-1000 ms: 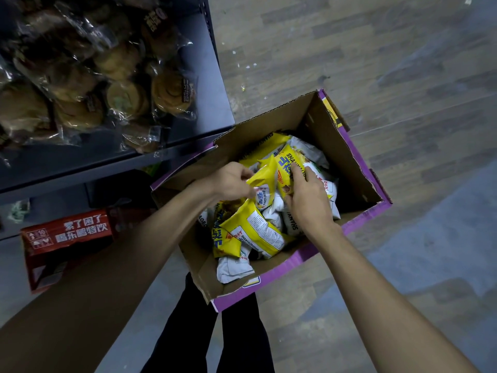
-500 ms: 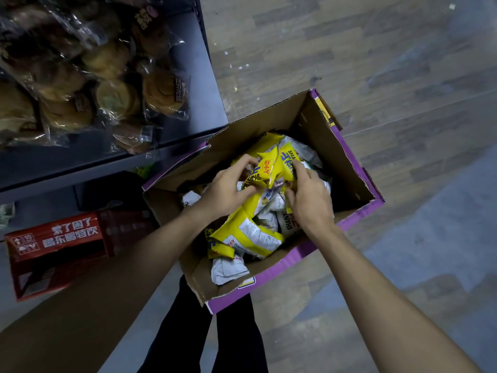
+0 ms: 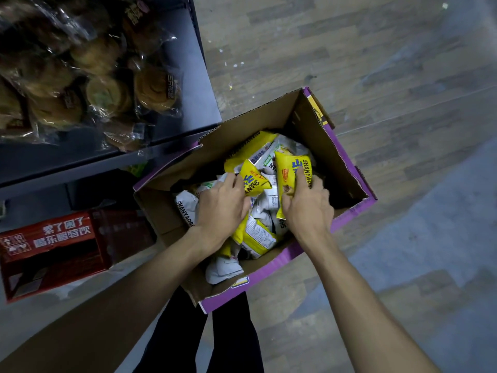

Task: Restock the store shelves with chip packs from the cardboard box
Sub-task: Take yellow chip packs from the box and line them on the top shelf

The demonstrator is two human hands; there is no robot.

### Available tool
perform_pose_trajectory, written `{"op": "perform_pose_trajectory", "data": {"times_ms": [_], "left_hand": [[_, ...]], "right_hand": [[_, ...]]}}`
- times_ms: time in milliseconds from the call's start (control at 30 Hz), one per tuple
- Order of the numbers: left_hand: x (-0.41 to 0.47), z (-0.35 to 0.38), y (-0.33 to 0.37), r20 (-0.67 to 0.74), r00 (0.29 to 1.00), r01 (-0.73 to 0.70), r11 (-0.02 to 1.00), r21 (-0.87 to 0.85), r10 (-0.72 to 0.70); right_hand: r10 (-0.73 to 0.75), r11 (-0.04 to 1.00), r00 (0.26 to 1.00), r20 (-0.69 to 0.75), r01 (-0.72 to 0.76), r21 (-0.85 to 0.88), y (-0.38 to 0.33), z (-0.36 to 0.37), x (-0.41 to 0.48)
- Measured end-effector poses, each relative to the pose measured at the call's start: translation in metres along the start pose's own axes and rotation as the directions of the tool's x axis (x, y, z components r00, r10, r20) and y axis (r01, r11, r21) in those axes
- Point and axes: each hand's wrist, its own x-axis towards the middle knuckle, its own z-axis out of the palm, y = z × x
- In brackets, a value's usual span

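Observation:
An open cardboard box [image 3: 347,168] with purple outer sides stands on the floor in front of me, holding several yellow and white chip packs [image 3: 258,235]. Both hands are inside it. My left hand [image 3: 220,208] grips a small yellow pack [image 3: 254,181] by its lower edge. My right hand [image 3: 306,208] grips a second yellow pack [image 3: 291,170] marked SHANYAO, with the thumb on its front. Both packs stand tilted above the heap.
A dark metal shelf [image 3: 174,154] at the upper left carries several clear-wrapped pastries [image 3: 153,87]. Below it on the floor lies a red carton [image 3: 51,251] with white lettering. Wood-pattern floor [image 3: 376,63] stretches to the right. My dark trouser legs [image 3: 234,340] show under the box.
Both hands have drawn apart, each lifting its own yellow pack off the heap. The left hand shifted from the pile's left side onto the small pack.

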Motion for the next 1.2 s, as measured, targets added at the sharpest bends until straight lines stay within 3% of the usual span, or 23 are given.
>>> {"op": "perform_pose_trajectory", "data": {"times_ms": [133,267,433,567,800,967,1200], "left_hand": [[0.002,0.004,-0.008,0.011,0.997,-0.074,0.984,-0.164,0.077],[0.001,0.002,-0.011,0.215,0.970,-0.087,0.990,-0.113,0.110],[0.016,-0.001,-0.001,0.409,0.913,-0.024,0.998,0.065,-0.004],[0.017,0.005,0.009,0.435,0.895,0.034,0.987,0.159,-0.101],[0.034,0.001,0.006,0.530,0.826,0.180,0.981,0.074,-0.191],[0.036,-0.015,0.007,0.485,0.824,0.383,0.919,-0.093,-0.294],[0.007,-0.064,0.006,0.295,0.904,0.369,0.915,-0.165,-0.311]], "right_hand": [[-0.029,0.993,0.996,0.084,0.020,0.114,0.001,0.003,0.004],[-0.040,0.984,0.993,0.111,0.020,0.179,0.003,0.006,0.002],[-0.040,0.988,0.995,0.095,0.026,0.151,0.002,0.014,0.006],[-0.003,0.994,0.993,0.117,-0.010,0.110,-0.002,0.022,0.008],[0.020,0.999,0.991,0.133,-0.025,0.038,-0.002,0.011,0.019],[-0.003,0.997,0.990,0.139,-0.009,0.080,-0.004,-0.003,0.017],[-0.063,0.983,0.995,0.082,0.047,0.179,-0.021,-0.042,-0.010]]}}
